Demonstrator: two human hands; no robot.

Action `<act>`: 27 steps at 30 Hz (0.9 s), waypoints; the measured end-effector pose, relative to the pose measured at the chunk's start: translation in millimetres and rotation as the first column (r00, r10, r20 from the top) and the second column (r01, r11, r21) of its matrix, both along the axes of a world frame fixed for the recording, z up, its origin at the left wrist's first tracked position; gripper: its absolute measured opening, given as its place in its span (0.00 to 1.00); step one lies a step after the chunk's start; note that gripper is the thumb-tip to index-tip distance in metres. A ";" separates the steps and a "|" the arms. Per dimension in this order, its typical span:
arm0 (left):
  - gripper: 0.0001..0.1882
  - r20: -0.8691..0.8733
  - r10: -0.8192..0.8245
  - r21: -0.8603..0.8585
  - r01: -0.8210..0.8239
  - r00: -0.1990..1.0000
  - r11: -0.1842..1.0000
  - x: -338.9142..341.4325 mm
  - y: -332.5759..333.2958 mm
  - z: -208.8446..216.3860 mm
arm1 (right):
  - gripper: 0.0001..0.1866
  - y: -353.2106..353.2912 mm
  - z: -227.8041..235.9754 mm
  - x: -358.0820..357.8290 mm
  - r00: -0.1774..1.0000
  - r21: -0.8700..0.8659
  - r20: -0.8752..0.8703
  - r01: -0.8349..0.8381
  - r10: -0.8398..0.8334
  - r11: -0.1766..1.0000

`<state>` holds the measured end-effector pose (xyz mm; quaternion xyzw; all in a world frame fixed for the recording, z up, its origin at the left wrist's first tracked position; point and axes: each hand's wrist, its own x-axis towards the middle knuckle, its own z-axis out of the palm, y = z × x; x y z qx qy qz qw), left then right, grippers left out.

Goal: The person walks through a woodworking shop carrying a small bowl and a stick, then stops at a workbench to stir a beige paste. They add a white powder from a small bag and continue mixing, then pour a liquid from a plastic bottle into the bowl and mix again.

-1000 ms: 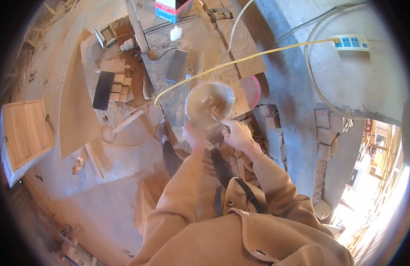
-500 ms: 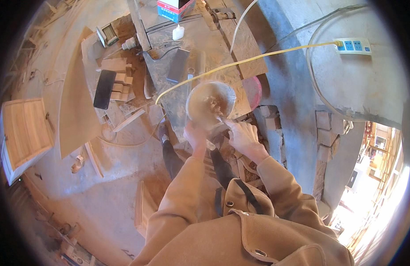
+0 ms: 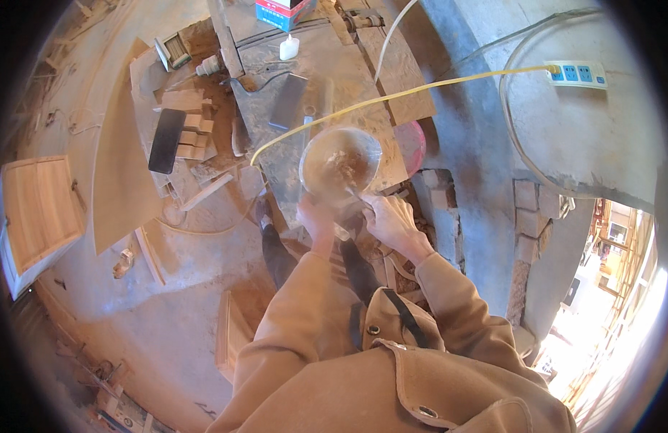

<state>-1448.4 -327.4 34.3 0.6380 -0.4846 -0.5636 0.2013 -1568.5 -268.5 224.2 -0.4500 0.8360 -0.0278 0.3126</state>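
A round, pale tub (image 3: 311, 179) with clumpy brown stuff (image 3: 343, 164) in it is in front of me, over the near edge of the dusty bench. My left hand (image 3: 318, 222) grips its near left rim; haze blurs the fingers. At the near right rim my right hand (image 3: 390, 219) is closed on a thin stirring tool, whose tip (image 3: 353, 193) reaches into the brown stuff. The tool's exact kind cannot be made out. Between my hands shows the end of a whitish object (image 3: 341, 232), mostly hidden.
A yellow cord (image 3: 391, 99) crosses the bench beyond the tub to a power strip (image 3: 578, 73). On the bench lie a dark phone-like slab (image 3: 288, 101) and a white bottle (image 3: 289, 47). Wood blocks (image 3: 194, 137) sit left. A pink round thing (image 3: 411, 146) is beside the bench.
The tool in my right hand has shifted slightly within the tub. My left hand stays at the rim. The whole view has moved a little.
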 end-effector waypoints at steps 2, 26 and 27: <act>0.05 -0.029 0.042 0.033 -0.041 0.999 0.999 0.2 -0.7 4.4 | 0.29 -2.7 3.5 3.1 1.000 -0.006 0.002 -0.006 0.006 1.000; 0.04 -0.020 0.072 0.025 -0.072 0.997 0.997 1.2 1.2 12.1 | 0.29 0.7 -30.2 22.8 0.996 0.160 0.054 0.066 -0.075 0.985; 0.05 -0.054 0.073 0.031 -0.071 0.996 0.997 2.7 0.9 7.7 | 0.31 0.7 -29.1 20.6 0.998 0.201 0.043 0.031 -0.040 0.979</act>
